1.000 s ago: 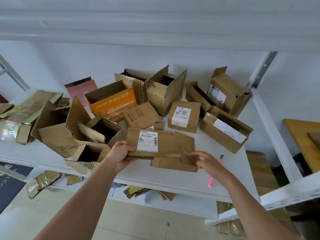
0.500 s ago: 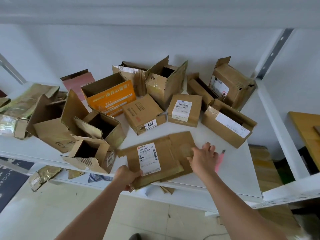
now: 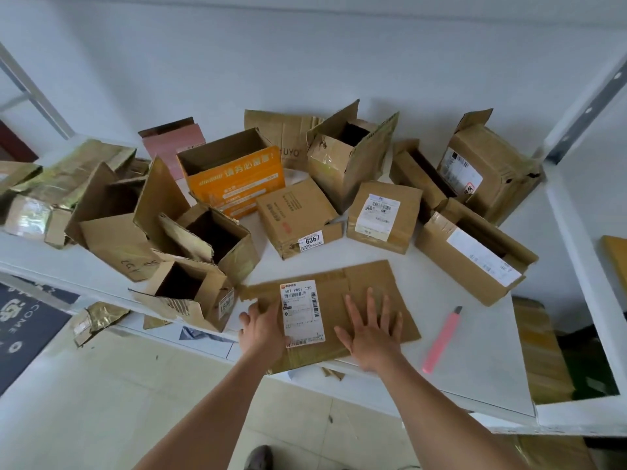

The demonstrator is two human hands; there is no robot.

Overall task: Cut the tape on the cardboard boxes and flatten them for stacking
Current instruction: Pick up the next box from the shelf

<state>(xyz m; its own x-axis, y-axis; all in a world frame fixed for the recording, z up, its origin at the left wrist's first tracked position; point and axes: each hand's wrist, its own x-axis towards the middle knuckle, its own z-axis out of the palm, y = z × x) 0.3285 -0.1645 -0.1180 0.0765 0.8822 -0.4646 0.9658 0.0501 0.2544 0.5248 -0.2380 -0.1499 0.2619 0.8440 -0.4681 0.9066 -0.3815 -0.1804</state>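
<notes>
Below, from largest to smallest: the white shelf [image 3: 458,368] carries everything, its near edge running under both wrists. Beyond the fingertips of both hands, an arc of unflattened cardboard boxes [image 3: 353,161] stands on the shelf, most with flaps up; among them an orange box [image 3: 237,184] lies far beyond the left hand, and a closed box marked 6367 [image 3: 298,218] sits just beyond the flattened piece. Directly under the two palms lies the flattened box [image 3: 369,279], flat on the shelf, its near corner overhanging the edge between the wrists; a white shipping label [image 3: 302,312] on it lies between the two hands. Right hand [image 3: 371,329]: fingers straight and spread, palm pressed down on the right half of the flattened box, gripping nothing. Left hand [image 3: 263,329]: laid on the left near edge of the same piece, touching the label's left margin; fingers lie along the cardboard, but whether they curl round its edge cannot be told. Well to the right of the right hand, apart from the flattened box, a pink utility knife [image 3: 441,340] lies on the shelf, untouched.
</notes>
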